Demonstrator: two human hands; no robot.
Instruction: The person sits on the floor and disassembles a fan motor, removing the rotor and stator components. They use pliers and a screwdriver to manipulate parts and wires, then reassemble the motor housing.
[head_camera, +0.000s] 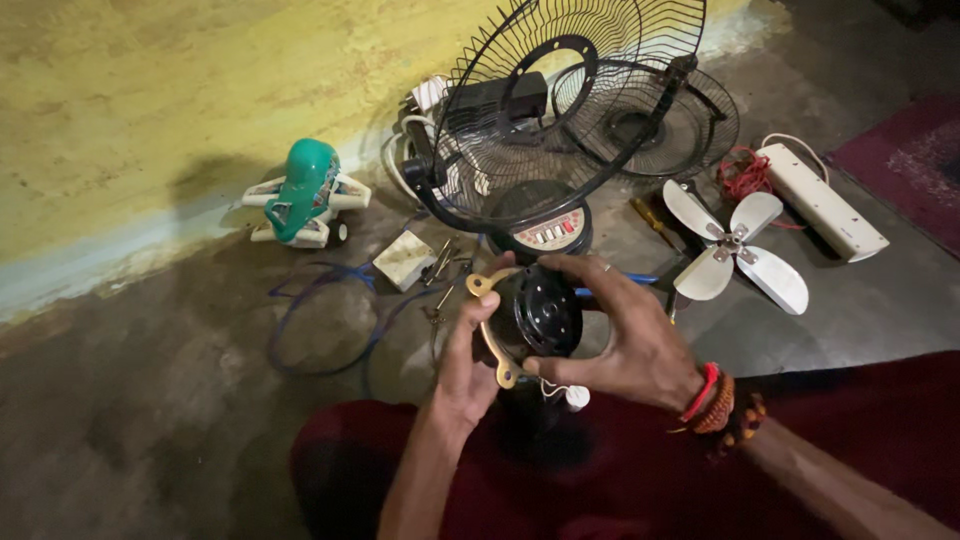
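Down over the person's lap, both hands held a round black fan motor housing with a curved brass-coloured metal bracket along its left edge. The left hand came up from below, its fingers closed against the bracket and the housing's left side. The right hand wrapped over the top and right side, fingers curled narrowly around the rim, with red and orange bead bracelets on its wrist. A small white cap on a thin cord hung just below the housing.

On the grey concrete floor beyond the hands stood a black wire fan guard, tilted up over a dark fan base with a button panel. A second wire guard lay behind it. A white three-bladed fan propeller lay to the right, near a white power strip and a bundle of red wire. To the left sat a green and white toy plane against the yellow wall, and a loop of blue cable.
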